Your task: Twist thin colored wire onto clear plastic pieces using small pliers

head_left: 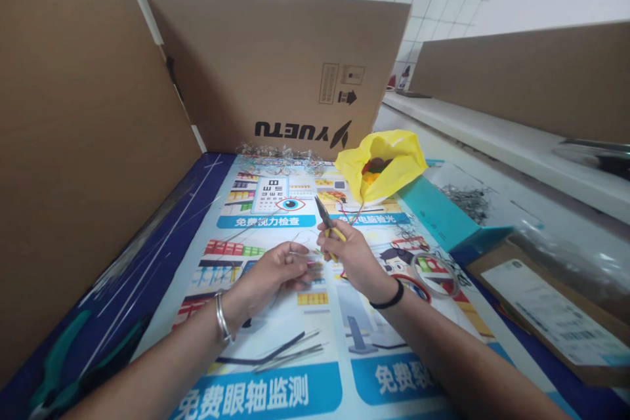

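Note:
Over the middle of the printed poster, my right hand [347,251] is closed around needle-nose pliers [325,216] with yellow handles and dark jaws. The jaws point up and away from me. Just to the left, my left hand [275,270] has its thumb and fingers pinched together. Something thin and small shows at its fingertips, too blurred to name. The fingertips of both hands are close to each other. Below them several thin dark sticks or wires [290,353] lie on the poster [315,315].
A yellow bag [384,164] stands open behind my right hand. Rolls of tape [436,274] lie right of it. Green-handled pliers [63,354] and long thin wires [142,256] lie at left. Cardboard walls [236,65] enclose the back and left; a labelled box [551,308] lies right.

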Available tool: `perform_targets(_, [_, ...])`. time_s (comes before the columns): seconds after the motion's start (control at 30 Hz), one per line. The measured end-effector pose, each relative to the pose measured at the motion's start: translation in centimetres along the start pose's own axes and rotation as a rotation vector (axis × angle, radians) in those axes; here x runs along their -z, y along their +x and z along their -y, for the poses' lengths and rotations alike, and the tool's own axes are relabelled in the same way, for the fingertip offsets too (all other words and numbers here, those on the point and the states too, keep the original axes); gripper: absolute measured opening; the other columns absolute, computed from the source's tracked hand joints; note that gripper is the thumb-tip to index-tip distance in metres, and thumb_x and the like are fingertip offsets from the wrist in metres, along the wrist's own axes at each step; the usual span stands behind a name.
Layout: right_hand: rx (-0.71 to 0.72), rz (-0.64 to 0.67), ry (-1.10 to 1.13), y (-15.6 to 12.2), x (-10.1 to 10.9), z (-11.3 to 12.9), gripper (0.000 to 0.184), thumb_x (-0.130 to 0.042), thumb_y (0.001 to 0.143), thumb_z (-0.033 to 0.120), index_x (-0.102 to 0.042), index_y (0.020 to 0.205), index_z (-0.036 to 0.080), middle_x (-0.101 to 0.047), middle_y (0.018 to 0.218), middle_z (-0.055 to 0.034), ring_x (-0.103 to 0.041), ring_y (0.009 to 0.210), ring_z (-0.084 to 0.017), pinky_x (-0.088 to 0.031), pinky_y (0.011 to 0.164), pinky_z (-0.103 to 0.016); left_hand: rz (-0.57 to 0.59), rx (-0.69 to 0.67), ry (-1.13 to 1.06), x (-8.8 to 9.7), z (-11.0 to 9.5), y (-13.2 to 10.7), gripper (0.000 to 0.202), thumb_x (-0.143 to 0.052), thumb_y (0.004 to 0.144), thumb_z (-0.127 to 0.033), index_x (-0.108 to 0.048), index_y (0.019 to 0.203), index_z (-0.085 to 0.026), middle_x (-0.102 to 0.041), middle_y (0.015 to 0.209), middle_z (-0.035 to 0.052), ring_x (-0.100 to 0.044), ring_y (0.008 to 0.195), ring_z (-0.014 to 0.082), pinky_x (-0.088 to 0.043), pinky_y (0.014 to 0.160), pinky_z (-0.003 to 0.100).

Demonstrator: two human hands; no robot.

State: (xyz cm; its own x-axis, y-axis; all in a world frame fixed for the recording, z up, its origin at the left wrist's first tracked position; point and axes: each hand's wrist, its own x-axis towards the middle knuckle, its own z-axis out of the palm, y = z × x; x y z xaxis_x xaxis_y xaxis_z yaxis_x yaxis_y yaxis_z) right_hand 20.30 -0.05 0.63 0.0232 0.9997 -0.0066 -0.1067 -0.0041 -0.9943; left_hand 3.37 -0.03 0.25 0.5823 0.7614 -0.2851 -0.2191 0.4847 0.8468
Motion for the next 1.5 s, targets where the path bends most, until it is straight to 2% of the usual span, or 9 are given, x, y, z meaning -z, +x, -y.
perform_targets(0.1, [-0.008,0.003,0.009,-0.1,-0.2,0.1,0.024,-0.065,0.065,0.025,-0.056,0.087,0.019,-0.051,0.064,0.0047,-0.046,0.052,-0.008,-0.038,0.049,-0.022,-0.017,-0.038,0.038,0.0,0.2,0.1,0.036,-0.076,0.064,-0.023,-0.051,0.089,-0.016,-0.064,0.073,0.0018,-0.057,0.059,0.0099,-0.040,0.055,0.021])
perform_targets(0.27, [-0.018,0.008,0.015,-0.1,-0.2,-0.1,0.024,-0.065,0.064,0.026,-0.057,0.086,0.019,-0.052,0.065,0.0044,-0.045,0.052,-0.008,-0.037,0.049,-0.022,-0.092,-0.119,0.135,0.4,0.6,0.5,0.028,-0.073,0.066,-0.026,-0.053,0.083,-0.016,-0.056,0.060,-0.0043,-0.048,0.049,0.0057,-0.032,0.049,0.020])
perform_targets(0.5, [0.001,0.010,0.010,0.1,0.1,-0.3,0.024,-0.066,0.066,0.026,-0.058,0.087,0.019,-0.053,0.065,0.0045,-0.047,0.054,-0.009,-0.039,0.051,-0.023,-0.149,-0.094,0.158,0.8,0.5,0.6,0.033,-0.075,0.064,-0.029,-0.053,0.084,-0.016,-0.066,0.070,0.0014,-0.056,0.054,0.0080,-0.039,0.055,0.021])
perform_targets(0.73, [0.006,0.028,-0.010,0.1,0.4,-0.4,0.023,-0.065,0.066,0.026,-0.058,0.087,0.019,-0.053,0.066,0.0039,-0.046,0.054,-0.008,-0.037,0.049,-0.022,-0.193,-0.126,0.222,0.9,-0.2,0.4,0.026,-0.069,0.069,-0.031,-0.054,0.084,-0.016,-0.068,0.072,0.0031,-0.058,0.056,0.0096,-0.041,0.056,0.022])
perform_targets(1.03, [0.003,0.061,0.004,0.3,0.5,-0.5,0.023,-0.062,0.064,0.022,-0.058,0.087,0.019,-0.051,0.062,0.0047,-0.045,0.053,-0.009,-0.037,0.049,-0.022,-0.251,-0.151,0.302,1.0,-0.7,0.6,0.024,-0.067,0.069,-0.030,-0.052,0.082,-0.018,-0.063,0.064,-0.0021,-0.056,0.056,0.0096,-0.040,0.056,0.022])
perform_targets(1.3, [-0.025,0.041,0.009,0.3,0.5,-0.4,0.023,-0.063,0.063,0.022,-0.058,0.085,0.019,-0.050,0.060,0.0054,-0.044,0.050,-0.008,-0.036,0.047,-0.022,-0.274,-0.155,0.262,1.1,-0.7,0.6,0.019,-0.064,0.072,-0.028,-0.052,0.082,-0.017,-0.065,0.071,-0.0001,-0.059,0.059,0.0096,-0.040,0.057,0.021])
perform_targets(1.5, [-0.039,0.012,0.014,0.4,0.6,-0.8,0.021,-0.062,0.064,0.020,-0.058,0.084,0.018,-0.050,0.061,0.0048,-0.045,0.052,-0.009,-0.037,0.047,-0.022,-0.265,-0.164,0.218,1.2,-0.6,0.6,0.020,-0.065,0.071,-0.027,-0.052,0.081,-0.017,-0.062,0.066,-0.0013,-0.058,0.059,0.0098,-0.039,0.058,0.021])
